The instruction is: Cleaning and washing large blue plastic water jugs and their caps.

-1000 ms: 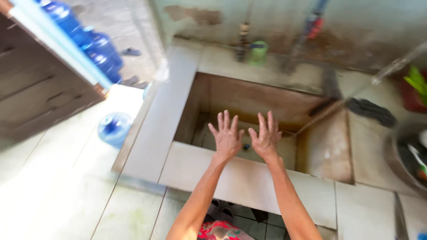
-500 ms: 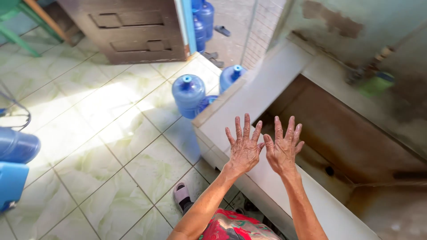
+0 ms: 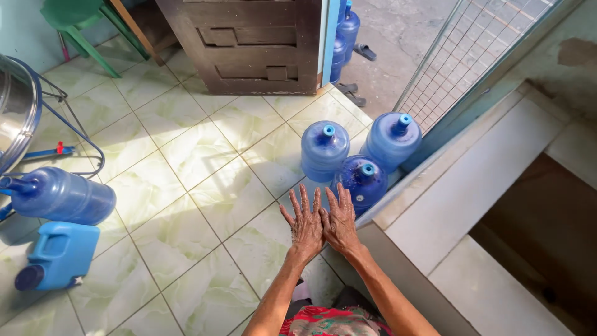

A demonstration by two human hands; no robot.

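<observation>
Green chair [image 3: 74, 18], wooden door [image 3: 249, 43], blue canister [image 3: 56, 255].

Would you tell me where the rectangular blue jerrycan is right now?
In the head view, the blue jerrycan lies on the tiled floor at lower left, just below the blue water jug on its side.

The floor [image 3: 186, 162] is glazed tile, pale green and marbled, glossy where sunlight falls on it. The three upright jugs [image 3: 324, 149] are translucent blue plastic, smooth with ribbed walls; the lying jug [image 3: 62, 196] is the same. The can [image 3: 59, 255] is opaque, lighter blue plastic, matt. The door [image 3: 249, 43] is dark wood, dull and worn. The ledge [image 3: 472, 186] is smooth pale tile. The drum [image 3: 15, 118] is shiny metal. The chair [image 3: 81, 18] is green plastic. The mesh [image 3: 460, 50] is thin metal wire. Both the left hand [image 3: 306, 224] and right hand [image 3: 340, 219] show wrinkled bare skin.
</observation>
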